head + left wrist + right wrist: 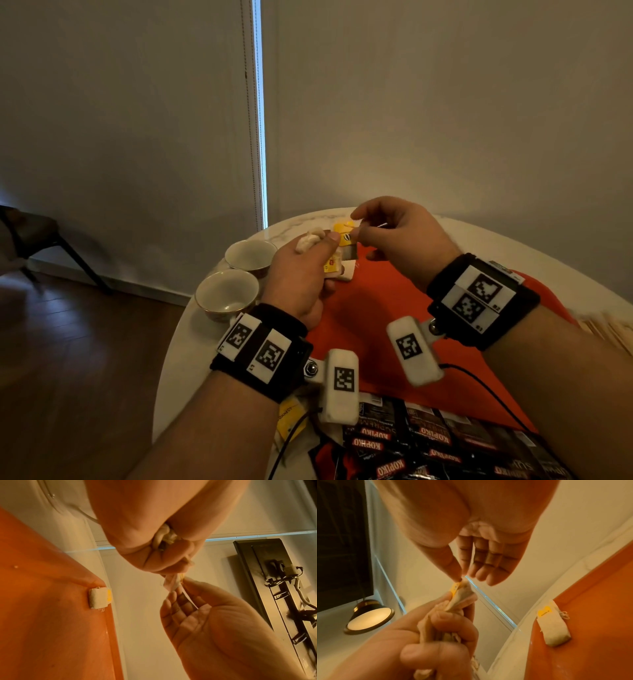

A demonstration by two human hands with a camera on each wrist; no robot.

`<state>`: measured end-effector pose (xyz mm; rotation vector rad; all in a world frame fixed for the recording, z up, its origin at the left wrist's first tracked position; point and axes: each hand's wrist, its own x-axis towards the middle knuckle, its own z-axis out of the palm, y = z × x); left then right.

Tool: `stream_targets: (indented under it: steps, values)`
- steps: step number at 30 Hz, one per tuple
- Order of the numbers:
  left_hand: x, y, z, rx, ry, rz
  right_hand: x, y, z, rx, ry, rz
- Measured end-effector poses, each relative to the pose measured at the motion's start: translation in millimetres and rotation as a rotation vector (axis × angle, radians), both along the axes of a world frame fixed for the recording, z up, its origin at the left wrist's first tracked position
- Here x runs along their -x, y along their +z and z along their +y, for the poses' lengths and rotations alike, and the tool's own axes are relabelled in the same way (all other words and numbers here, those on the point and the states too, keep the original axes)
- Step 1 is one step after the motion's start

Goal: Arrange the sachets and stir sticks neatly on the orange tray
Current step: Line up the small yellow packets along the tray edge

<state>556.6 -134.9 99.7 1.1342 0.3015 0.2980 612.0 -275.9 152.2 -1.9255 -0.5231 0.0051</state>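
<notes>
On the white counter (191, 346) lies the orange tray (370, 308) — one pale tea sachet (553, 627) with a yellow tag in its far corner. Above, the left hand (301, 274) grips a crumpled bunch of sachets (447, 616) — the right hand (394, 236) pinches one yellow tag (455, 587).

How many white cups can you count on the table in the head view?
2. One cup stands farther back on the table, left of the left hand; the other cup stands nearer, just before it. More may be hidden.
</notes>
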Motion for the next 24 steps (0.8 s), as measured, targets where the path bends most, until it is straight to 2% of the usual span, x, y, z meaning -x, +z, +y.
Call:
stream_targets:
  steps: [4, 9, 12, 19, 24]
  values:
    - [0, -1, -1, -0.001, 0.002, -0.005, -4, 2, 0, -0.063, 0.026, 0.234]
    - [1, 1, 2, 0.009, 0.045, -0.019, -4, 15, -6, -0.197, -0.009, 0.176]
    - [2, 2, 3, -0.007, 0.07, -0.039, -6, 17, -9, -0.17, -0.023, 0.127]
    - [3, 2, 2, -0.023, 0.04, -0.057, -4, 20, -12, -0.255, 0.102, 0.291]
    - [5, 2, 1, 0.029, -0.04, -0.118, 1, 18, -5, -0.25, 0.171, 0.299]
